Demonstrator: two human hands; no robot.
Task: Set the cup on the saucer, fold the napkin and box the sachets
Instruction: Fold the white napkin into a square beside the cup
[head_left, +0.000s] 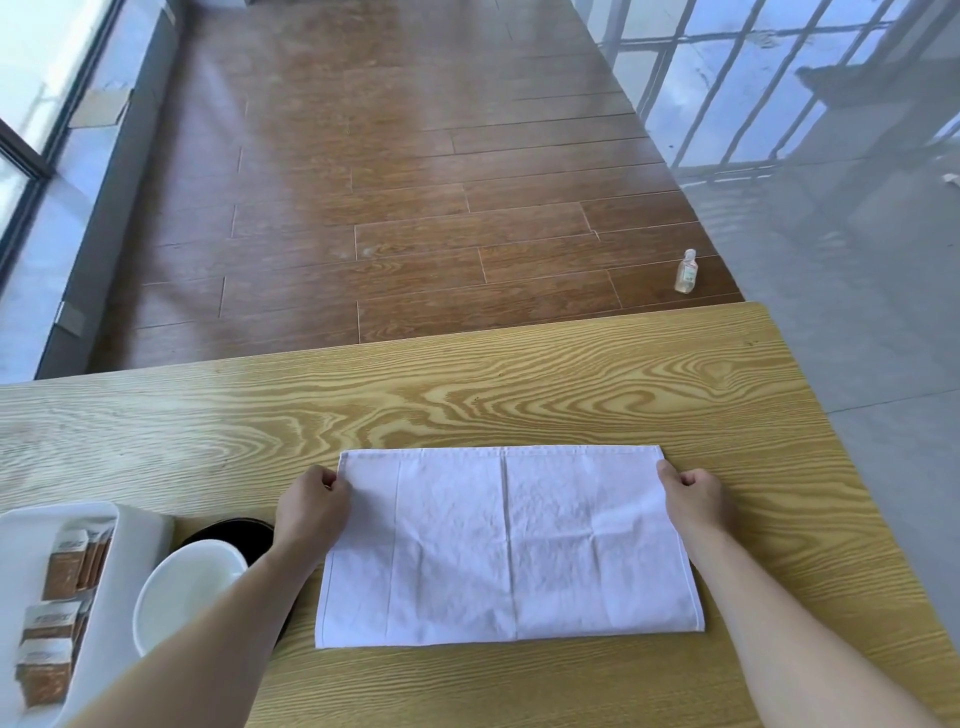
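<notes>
Left hand pinches the far left corner of the napkin; right hand pinches the far right corner. Napkin lies flat on the surface, mid-near: white cloth, creased, hemmed, a wide rectangle. Folding appears in hand; the next fold likely needs edges matched squarely. Left of it, a white cup stands on a dark saucer. Far left, brown sachets sit in a white box.
</notes>
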